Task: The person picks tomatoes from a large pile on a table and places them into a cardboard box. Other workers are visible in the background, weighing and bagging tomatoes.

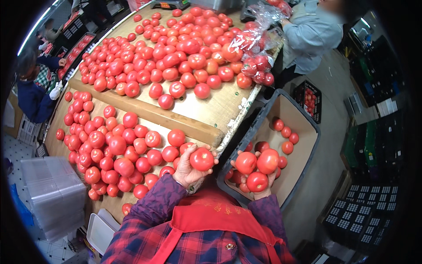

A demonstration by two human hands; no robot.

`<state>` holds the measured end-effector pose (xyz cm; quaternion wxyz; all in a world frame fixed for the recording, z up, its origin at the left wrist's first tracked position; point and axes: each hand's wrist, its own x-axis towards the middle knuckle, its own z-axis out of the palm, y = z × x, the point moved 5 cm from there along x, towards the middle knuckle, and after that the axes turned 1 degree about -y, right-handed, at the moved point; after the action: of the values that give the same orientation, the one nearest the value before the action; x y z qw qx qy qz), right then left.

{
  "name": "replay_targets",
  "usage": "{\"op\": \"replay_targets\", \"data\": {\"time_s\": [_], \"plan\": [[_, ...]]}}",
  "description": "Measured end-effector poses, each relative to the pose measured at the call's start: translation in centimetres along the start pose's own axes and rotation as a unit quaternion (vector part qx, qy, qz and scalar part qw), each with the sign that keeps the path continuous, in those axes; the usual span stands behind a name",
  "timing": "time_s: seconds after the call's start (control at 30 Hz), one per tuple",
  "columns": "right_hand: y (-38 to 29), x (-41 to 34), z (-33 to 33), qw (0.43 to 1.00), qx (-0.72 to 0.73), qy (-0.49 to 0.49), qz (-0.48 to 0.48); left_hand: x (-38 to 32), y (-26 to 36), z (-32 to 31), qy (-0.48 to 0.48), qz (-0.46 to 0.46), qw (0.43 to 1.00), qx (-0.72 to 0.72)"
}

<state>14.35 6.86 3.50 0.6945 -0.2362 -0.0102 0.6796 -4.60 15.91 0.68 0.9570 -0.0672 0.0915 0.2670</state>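
Observation:
Cupped around one large red tomato (201, 159), my left hand (188, 170) is over the near right corner of the wooden sorting table (230, 109). My right hand (267, 184) carries three tomatoes (257, 181) bunched together above a deep lined crate (296, 171) with a dark grey rim. Several tomatoes (286, 132) lie on the bottom of that crate, some partly hidden by my right hand. To the left of my left hand spreads a loose pile of tomatoes (117, 145) on the tabletop.
A wooden bar (145, 110) divides the table; a larger tomato heap (184, 49) lies beyond it. Plastic bags of tomatoes (257, 66) sit at the far right edge, beside a person in a pale jacket (310, 36). Clear plastic containers (54, 194) are stacked at left. Black crates (359, 211) stand at right.

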Motion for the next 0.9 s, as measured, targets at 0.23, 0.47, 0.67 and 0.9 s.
{"op": "replay_targets", "data": {"time_s": [0.23,0.47,0.67,0.9], "plan": [[1.9,0.7,1.9,0.997,0.011,-0.045,0.068,-1.6,1.5,1.9,-0.052,0.049,0.997,0.011],[3.4,0.5,2.0,0.994,-0.051,0.051,0.085,-2.4,2.8,1.1,-0.091,0.044,0.994,0.050],[4.2,1.8,-1.3,0.986,-0.099,0.036,0.127,-3.1,3.3,0.8,-0.046,0.074,0.994,0.070],[3.7,0.8,-0.3,0.989,-0.051,0.069,0.117,-2.7,2.2,-1.3,-0.022,0.023,0.987,0.160]]}}
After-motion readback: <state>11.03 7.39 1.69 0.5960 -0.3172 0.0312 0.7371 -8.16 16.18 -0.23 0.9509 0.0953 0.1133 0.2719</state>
